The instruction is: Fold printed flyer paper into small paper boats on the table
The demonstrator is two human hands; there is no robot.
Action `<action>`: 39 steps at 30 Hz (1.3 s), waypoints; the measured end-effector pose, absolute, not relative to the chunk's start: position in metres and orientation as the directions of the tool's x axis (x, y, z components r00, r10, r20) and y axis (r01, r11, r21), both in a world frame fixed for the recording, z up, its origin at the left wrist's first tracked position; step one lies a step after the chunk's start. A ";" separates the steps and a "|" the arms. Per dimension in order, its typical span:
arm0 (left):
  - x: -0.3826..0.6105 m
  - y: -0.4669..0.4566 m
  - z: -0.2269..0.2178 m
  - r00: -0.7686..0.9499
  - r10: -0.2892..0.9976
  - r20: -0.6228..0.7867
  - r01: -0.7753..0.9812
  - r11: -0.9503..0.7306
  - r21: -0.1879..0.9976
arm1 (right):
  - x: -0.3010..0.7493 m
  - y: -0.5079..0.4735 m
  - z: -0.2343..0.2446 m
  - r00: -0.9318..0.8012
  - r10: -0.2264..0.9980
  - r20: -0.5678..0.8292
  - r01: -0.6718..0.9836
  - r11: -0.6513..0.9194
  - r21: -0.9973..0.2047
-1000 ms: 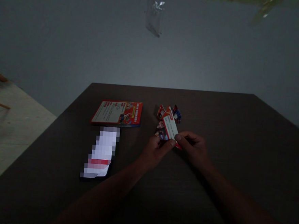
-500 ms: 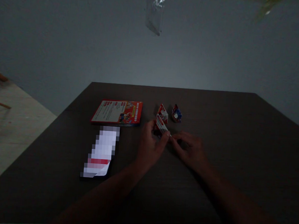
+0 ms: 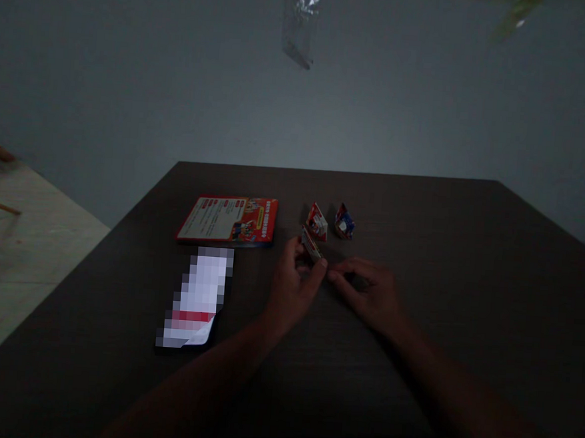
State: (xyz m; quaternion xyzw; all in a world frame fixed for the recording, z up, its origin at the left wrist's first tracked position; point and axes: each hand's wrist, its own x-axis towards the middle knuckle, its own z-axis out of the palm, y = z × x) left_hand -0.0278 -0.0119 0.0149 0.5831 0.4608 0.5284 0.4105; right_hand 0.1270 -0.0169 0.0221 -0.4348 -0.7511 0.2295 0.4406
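Note:
My left hand [image 3: 291, 282] pinches a small folded piece of printed paper [image 3: 312, 245] between thumb and fingers, a little above the table. Its printed face is tilted and now shows narrow. Just right of it, my right hand [image 3: 368, 288] has thumb and forefinger pressed together close to the paper's lower corner. Whether anything sits between those fingertips cannot be made out. Behind the paper stands a red-and-white folded paper piece [image 3: 317, 222], and to its right a blue-and-red folded paper piece [image 3: 344, 222].
On the left of the dark table [image 3: 446, 243] lies a red printed booklet or stack of cards [image 3: 212, 219]. Nearer to me is a phone [image 3: 199, 296] with a lit, blurred screen. A pale wall [image 3: 131, 87] rises behind, with a clear plastic pouch [image 3: 300, 26] on it.
The held paper has turned, so less of its printed face shows. My right fingertips have come slightly away from its corner. The standing pieces, booklet and phone stay put.

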 end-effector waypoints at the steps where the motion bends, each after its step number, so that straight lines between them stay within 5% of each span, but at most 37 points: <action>1: -0.028 -0.012 0.015 0.025 0.971 0.236 0.098 -0.238 0.966 | 0.127 -0.017 0.022 -0.219 0.867 0.447 0.446 0.496 -0.745; 26: -0.028 -0.014 0.013 0.162 0.951 0.265 0.004 -0.269 0.963 | 0.130 -0.015 0.015 -0.066 0.911 0.406 0.430 0.393 -0.813; 33: -0.028 -0.014 0.011 0.161 0.952 0.261 0.062 -0.273 0.960 | 0.133 -0.014 0.026 -0.307 0.810 0.499 0.398 0.586 -0.706; 39: -0.028 -0.016 0.009 0.233 0.918 0.321 0.149 -0.360 0.921 | 0.134 -0.013 0.025 -0.492 0.818 0.299 0.388 0.513 -0.766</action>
